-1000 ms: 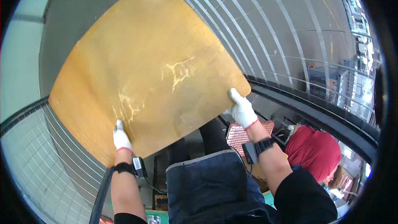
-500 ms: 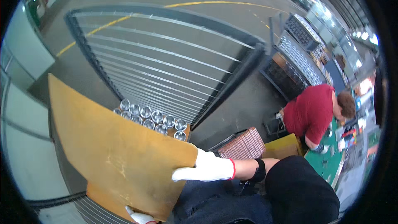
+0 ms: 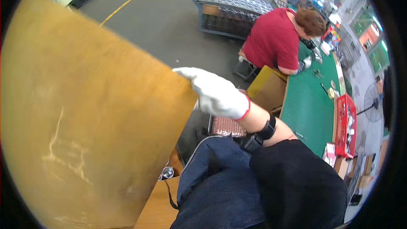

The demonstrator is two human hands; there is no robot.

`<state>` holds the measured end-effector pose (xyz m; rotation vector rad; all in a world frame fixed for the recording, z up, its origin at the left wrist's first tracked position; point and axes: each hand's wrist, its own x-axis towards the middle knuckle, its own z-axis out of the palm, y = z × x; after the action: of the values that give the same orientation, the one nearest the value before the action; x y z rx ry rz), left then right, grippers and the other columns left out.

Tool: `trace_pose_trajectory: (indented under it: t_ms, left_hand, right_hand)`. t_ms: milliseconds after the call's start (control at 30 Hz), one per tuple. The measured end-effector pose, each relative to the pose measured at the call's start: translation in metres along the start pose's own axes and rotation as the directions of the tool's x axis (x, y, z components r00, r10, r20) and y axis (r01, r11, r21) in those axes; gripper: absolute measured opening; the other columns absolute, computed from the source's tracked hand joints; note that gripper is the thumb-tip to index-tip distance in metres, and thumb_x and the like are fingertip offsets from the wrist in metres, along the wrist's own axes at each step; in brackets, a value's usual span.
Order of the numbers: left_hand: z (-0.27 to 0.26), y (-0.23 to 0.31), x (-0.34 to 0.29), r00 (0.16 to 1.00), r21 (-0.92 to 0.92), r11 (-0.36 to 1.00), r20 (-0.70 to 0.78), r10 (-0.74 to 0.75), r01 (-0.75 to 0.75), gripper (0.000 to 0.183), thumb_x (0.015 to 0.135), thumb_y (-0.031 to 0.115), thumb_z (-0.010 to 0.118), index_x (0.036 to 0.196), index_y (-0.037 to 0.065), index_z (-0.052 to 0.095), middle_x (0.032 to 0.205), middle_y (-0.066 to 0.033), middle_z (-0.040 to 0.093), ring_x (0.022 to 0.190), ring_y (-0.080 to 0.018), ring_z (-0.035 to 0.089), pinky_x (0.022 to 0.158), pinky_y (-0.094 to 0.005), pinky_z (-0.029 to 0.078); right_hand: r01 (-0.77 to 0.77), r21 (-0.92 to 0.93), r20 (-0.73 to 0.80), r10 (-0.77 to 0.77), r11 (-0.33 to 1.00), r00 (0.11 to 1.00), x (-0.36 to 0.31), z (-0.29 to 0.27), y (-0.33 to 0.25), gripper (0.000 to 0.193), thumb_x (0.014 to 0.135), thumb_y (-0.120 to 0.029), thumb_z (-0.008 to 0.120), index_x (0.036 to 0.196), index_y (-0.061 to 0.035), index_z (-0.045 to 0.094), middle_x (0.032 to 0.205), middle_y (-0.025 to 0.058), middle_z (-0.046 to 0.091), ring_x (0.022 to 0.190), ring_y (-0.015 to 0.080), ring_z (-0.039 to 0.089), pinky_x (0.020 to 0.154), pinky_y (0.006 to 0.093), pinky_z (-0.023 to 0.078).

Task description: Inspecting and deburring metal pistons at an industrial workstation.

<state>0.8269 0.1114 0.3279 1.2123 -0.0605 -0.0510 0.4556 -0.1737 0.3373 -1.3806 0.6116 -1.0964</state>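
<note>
A large yellow-brown board (image 3: 93, 114), scuffed with pale scratches, fills the left side and stands tilted up close to me. My right hand (image 3: 218, 93), in a white glove with a red cuff, grips its right edge, thumb and fingers on either side. No part of my left hand shows; the board covers that side. Past the board's lower right edge, a shiny round metal cup (image 3: 168, 172) peeks out. Below it lies an orange-brown flat surface (image 3: 157, 203) beside my leg.
A person in a red shirt (image 3: 273, 38) works at a green-topped bench (image 3: 311, 106) on the right. A red bin (image 3: 347, 127) stands on it. An open cardboard box (image 3: 267, 91) and a reddish grid tray (image 3: 229, 126) sit nearby. Farther off is a metal cart (image 3: 233, 4) of shiny parts.
The board has been raised and brought nearer, now hiding most of the metal cups. My view has turned right, and the barred rack and my left hand have gone out of sight.
</note>
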Motion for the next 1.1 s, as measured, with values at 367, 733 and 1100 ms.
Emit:
trace_pose_trajectory:
  t_ms: [367,733,1100]
  left_hand:
    - [0.145,0.033,-0.105,0.702,0.086,0.952,0.695,0.153,-0.293,0.047,0.096,0.026,0.053,0.133,-0.004,0.055,0.138,-0.0163,0.056,0.125,-0.0247,0.051,0.11,-0.0384,0.036]
    - [0.287,-0.154,-0.118,0.294,0.591,0.801,0.786,-0.544,-0.098,0.038,0.099,0.029,0.052,0.12,0.0,0.063,0.116,-0.0085,0.066,0.105,-0.0188,0.06,0.097,-0.0335,0.045]
    - [0.326,-0.256,-0.073,0.173,0.922,0.32,0.359,-0.917,-0.217,0.048,0.1,0.036,0.053,0.129,-0.002,0.056,0.123,-0.0142,0.064,0.109,-0.0247,0.061,0.097,-0.0385,0.048]
  right_hand:
    - [-0.108,0.33,-0.208,0.184,0.938,0.961,-0.12,-0.176,0.006,0.069,0.091,-0.024,0.069,0.147,0.0008,0.037,0.141,0.012,0.052,0.127,0.0207,0.053,0.106,0.037,0.043]
    - [-0.242,0.736,-0.284,0.614,0.632,0.736,-0.241,-0.242,0.077,0.057,0.089,-0.016,0.07,0.139,-0.0018,0.047,0.129,0.0137,0.061,0.113,0.0251,0.063,0.097,0.0418,0.051]
    - [-0.162,0.947,-0.146,0.823,0.276,0.548,-0.227,-0.213,0.114,0.05,0.093,-0.014,0.065,0.137,0.0013,0.049,0.124,0.0167,0.064,0.106,0.0283,0.067,0.094,0.0439,0.054]
